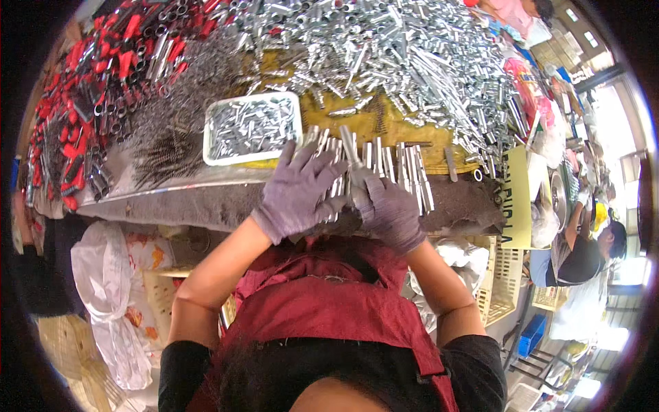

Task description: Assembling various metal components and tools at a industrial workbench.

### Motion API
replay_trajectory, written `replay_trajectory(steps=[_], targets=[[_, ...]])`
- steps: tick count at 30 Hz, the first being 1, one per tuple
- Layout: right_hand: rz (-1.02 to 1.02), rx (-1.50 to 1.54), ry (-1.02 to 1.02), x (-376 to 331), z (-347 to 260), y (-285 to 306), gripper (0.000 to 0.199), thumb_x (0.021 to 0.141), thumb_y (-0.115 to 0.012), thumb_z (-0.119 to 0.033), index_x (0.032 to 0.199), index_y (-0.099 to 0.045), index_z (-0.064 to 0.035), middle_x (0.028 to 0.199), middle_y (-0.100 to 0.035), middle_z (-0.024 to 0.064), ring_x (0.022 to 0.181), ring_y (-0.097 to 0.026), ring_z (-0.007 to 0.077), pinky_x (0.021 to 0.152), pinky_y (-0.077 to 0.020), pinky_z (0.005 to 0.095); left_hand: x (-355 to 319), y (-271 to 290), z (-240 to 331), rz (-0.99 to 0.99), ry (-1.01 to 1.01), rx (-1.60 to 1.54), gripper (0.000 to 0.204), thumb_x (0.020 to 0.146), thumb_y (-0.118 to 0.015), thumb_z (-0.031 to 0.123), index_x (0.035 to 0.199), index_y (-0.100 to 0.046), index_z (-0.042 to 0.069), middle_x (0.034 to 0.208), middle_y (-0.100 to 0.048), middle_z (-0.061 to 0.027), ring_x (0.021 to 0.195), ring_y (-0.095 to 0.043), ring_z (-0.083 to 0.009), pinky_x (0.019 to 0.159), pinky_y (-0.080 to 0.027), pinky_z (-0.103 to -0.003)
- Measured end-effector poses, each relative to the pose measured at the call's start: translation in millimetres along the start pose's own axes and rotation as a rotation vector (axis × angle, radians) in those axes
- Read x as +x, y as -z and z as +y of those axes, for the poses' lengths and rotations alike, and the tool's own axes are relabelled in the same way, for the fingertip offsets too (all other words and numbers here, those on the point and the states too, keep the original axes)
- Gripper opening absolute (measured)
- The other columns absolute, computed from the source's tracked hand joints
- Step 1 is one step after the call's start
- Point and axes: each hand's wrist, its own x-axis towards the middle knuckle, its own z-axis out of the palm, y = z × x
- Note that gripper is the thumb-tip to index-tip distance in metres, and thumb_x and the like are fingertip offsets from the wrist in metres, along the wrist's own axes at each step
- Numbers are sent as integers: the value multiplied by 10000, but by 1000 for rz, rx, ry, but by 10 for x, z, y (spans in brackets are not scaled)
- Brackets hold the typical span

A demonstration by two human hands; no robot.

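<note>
Red apron (322, 309) hung nearest. Left hand (300, 192): gloved, fingers spread over rods (379, 156); right hand (386, 209): gloved, curled, grip unclear. Rods lined the desk (467, 202); tray (255, 157), metal heap (412, 62) lay beyond; person (583, 254), far right.

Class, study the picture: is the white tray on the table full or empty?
Full, or nearly so: small silvery metal pieces cover almost all the white tray's floor. Their depth I cannot tell.

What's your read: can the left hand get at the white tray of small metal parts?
Probably yes: the left hand looks open and close to the near right corner of the tray, with nothing visible between them.
</note>
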Motion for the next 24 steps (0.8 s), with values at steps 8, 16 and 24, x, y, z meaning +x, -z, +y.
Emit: replay_trajectory(steps=[8,16,24], targets=[[3,-530,-293,1519,1859,302,287,865,-468,-191,1115,-467,-49,1083,-536,172,980,-565,335,837,-449,438,25,-50,113,-67,61,-4,438,806,-533,347,1171,-524,104,1213,-504,-133,1193,-402,-350,1043,-180,-547],[44,-342,-200,1436,1688,428,269,798,-553,-168,1018,-499,-21,994,-535,184,954,-532,342,836,-439,428,347,304,13,262,96,-221,570,797,-579,337,1270,-423,59,1227,-478,-185,1184,-407,-375,1010,-274,-497],[88,888,-10,138,334,656,370,824,-582,-273,1056,-523,10,815,-575,41,709,-517,100,635,-441,274,672,295,387,324,-362,-166,490,818,-567,308,1264,-465,131,1266,-501,-29,1267,-370,-251,1060,-96,-569]])
